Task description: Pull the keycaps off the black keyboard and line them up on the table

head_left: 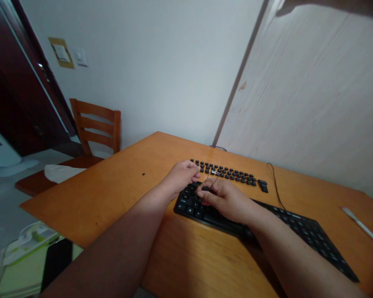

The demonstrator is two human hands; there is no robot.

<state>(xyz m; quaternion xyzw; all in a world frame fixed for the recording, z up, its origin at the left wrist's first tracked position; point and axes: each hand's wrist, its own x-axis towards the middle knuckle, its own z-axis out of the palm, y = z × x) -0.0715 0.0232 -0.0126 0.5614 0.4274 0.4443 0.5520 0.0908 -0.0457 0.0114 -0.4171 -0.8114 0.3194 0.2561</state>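
Note:
A black keyboard (186,205) lies at a slant on the wooden table, partly covered by my right hand and forearm. My right hand (225,198) is closed over its left half, pinching a wire keycap puller (207,180) whose thin wires point up and away from me. My left hand (185,174) is just beyond the keyboard's left end, fingers curled together; whatever they may hold is hidden. Behind the keyboard, loose black keycaps (233,173) stand in several rows, the larger ones (263,186) at the right end.
The wooden table (112,198) meets the wall at the back. One small black piece (143,174) lies on its left part. A dark cable (276,188) runs behind the keyboard. A whitish brush-like tool (363,227) lies far right. A wooden chair (96,124) stands at the left.

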